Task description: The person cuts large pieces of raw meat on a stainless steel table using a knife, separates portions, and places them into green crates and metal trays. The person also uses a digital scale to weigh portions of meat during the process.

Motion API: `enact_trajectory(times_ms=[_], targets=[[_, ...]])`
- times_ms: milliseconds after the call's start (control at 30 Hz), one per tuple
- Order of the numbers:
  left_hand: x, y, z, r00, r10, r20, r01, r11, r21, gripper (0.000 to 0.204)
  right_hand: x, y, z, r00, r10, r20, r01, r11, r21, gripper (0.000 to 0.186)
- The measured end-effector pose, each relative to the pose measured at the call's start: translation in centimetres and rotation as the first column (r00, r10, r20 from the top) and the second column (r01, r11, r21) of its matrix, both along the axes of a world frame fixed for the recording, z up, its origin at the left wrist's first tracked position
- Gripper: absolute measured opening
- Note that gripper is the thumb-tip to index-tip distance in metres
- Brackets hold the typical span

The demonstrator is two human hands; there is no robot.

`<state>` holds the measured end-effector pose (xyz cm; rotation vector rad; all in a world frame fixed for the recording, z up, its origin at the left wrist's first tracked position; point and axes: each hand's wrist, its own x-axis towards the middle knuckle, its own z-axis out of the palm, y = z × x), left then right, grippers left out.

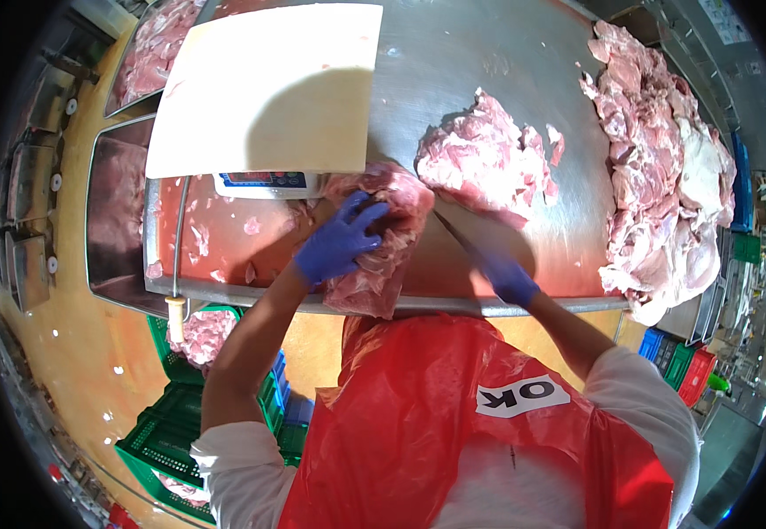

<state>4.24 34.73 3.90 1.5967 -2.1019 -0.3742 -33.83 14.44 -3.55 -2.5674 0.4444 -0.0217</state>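
A large slab of raw pink meat (381, 275) lies at the front edge of the steel table (498, 44), part of it overhanging the edge. My left hand (339, 242), in a blue glove, grips it from the left with curled fingers. In my right hand (508, 278), also blue-gloved and blurred by motion, is a knife (455, 232). Its blade points up and left, its tip close to the slab's right side; whether they touch I cannot tell. Just beyond the blade sits a heap of trimmed meat (480, 159).
A large pale board (312, 53) covers most of a scale (264, 181) at the back left. More meat (665, 176) is piled along the right side. A wooden-handled rod (176, 317) hangs at the front left, above green crates (167, 432) on the floor.
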Motion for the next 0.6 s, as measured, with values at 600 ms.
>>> enact_trajectory(times_ms=[600], targets=[[-5.6,6.1,-4.4,-0.188,0.804,-0.564,-0.198,0.532,0.824,0.059,1.9,-2.0,2.4,0.762,-0.599,-0.247,0.034,-0.343,0.939,0.021]])
